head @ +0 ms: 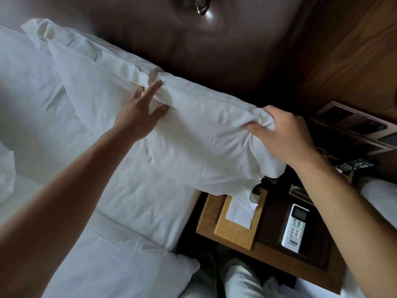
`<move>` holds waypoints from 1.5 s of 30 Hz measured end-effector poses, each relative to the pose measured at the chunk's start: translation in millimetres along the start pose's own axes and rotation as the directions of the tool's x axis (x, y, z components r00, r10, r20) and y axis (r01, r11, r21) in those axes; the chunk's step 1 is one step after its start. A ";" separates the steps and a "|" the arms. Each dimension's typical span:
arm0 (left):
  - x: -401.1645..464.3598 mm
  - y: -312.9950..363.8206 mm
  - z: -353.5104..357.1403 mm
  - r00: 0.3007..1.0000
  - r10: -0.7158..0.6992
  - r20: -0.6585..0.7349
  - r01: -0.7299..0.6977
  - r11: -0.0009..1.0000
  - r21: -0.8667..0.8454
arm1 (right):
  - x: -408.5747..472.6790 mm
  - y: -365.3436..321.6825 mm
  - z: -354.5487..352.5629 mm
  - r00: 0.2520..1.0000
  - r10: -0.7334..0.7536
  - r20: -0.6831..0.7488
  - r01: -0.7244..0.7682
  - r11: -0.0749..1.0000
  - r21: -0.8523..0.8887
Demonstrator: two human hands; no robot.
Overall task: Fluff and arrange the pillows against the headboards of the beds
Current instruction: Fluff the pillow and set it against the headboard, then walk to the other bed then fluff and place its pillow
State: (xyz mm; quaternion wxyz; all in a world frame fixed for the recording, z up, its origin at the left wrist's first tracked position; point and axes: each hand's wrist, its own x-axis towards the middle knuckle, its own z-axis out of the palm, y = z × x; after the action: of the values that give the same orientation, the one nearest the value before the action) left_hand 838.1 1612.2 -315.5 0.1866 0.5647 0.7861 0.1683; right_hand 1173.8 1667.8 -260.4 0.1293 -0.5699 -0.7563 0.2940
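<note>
A white pillow [193, 138] lies along the dark brown padded headboard [176, 46], its right end hanging over the bedside table. My right hand [283, 136] is shut on the pillow's right corner, bunching the fabric. My left hand [139, 110] rests flat on the pillow's upper middle with the fingers spread, touching the seam. A second white pillow [71, 54] sits behind and to the left, also against the headboard. The white bed sheet [111, 244] fills the lower left.
A wooden bedside table [264, 252] stands right of the bed. On it are a tissue box [238, 222], a white remote [295, 227], and a dark remote [354, 164]. A switch panel [354, 125] is on the wall. My legs [242, 280] are at the bottom.
</note>
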 end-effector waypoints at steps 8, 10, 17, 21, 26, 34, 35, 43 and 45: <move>12.4 -0.1 8.4 0.998 -0.014 -0.054 0.011 0.999 -0.049 | 13.7 -2.3 -6.5 0.994 0.052 -0.100 -0.050 0.998 0.022; 11.6 -0.2 11.2 0.999 -0.028 -0.024 0.027 0.997 -0.076 | 14.0 -2.2 -2.9 0.994 0.068 -0.081 -0.067 0.998 0.018; 7.5 -3.5 -2.8 0.999 -0.038 -0.001 0.038 0.995 -0.089 | 8.0 -4.7 -16.3 0.995 0.091 -0.041 -0.094 0.992 -0.083; 2.0 4.0 -24.8 0.995 -0.083 0.061 0.087 0.994 -0.061 | -5.1 -9.1 -32.9 0.994 0.106 -0.039 -0.110 0.989 -0.103; -6.0 52.2 -70.3 0.985 -0.127 0.117 0.117 0.990 0.084 | -21.7 -38.9 -52.5 0.992 -0.058 -0.112 0.048 0.995 -0.090; -55.6 102.0 -185.4 0.981 0.194 0.015 -0.193 0.963 0.189 | -30.5 -116.7 -145.3 0.911 -0.351 -0.214 0.334 0.936 -0.115; -64.6 107.8 -199.7 0.974 0.221 -0.044 -0.209 0.959 0.194 | -32.5 -127.1 -160.0 0.891 -0.387 -0.236 0.369 0.922 -0.119; -164.4 174.9 -274.4 0.841 0.368 -0.397 -0.224 0.904 0.363 | -78.5 -176.8 -236.4 0.729 -0.632 -0.265 0.608 0.774 -0.176; -189.8 187.0 -281.7 0.821 0.391 -0.416 -0.196 0.877 0.438 | -92.9 -186.2 -249.2 0.686 -0.688 -0.237 0.653 0.726 -0.216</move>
State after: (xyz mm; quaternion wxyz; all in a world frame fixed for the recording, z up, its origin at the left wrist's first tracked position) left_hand 911.7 1473.8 39.1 -0.1604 0.6443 0.7258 0.1802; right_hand 1189.1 1621.7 60.7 0.3087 -0.2976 -0.8987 0.0923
